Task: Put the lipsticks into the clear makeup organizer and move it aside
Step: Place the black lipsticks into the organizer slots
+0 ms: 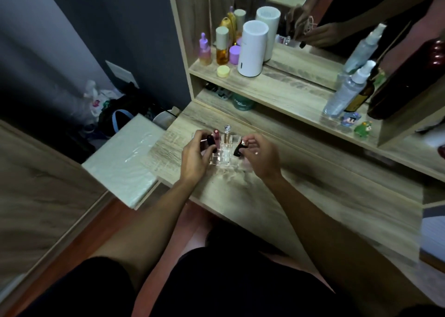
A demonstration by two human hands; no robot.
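Presently the loading step is in hand, with both hands working over the clear makeup organizer [222,152], which stands on the wooden dressing-table top [313,196] near its left end, directly in front of the person. The left hand [196,155] is closed around a dark lipstick [211,141], held roughly upright at the organizer's left edge; whether its base has entered a compartment cannot be determined, since the fingers cover it. The right hand [261,154] pinches a second dark lipstick with a metallic end [239,148], tilted and poised at the organizer's right side, apparently above the slots and not seated. Two items already stand upright in the rear compartments: a pink lipstick [216,137] and, just beside it, a pale gold tube with a silver cap [227,135]. The front compartments appear unoccupied, though the clear walls make this hard to confirm. No other loose lipsticks are visible on the table surface. Judged from this, the filling is well advanced and the move aside is not yet begun. The next move calls for bringing each held lipstick vertical over a free compartment and lowering it straight down before release; the tilted right-hand one needs the greater correction. Care is advised, as the light organizer could slide or tip if a lipstick catches a divider. The upper shelf [277,85] carries bottles and a white cylindrical device [251,49], well apart from the work.
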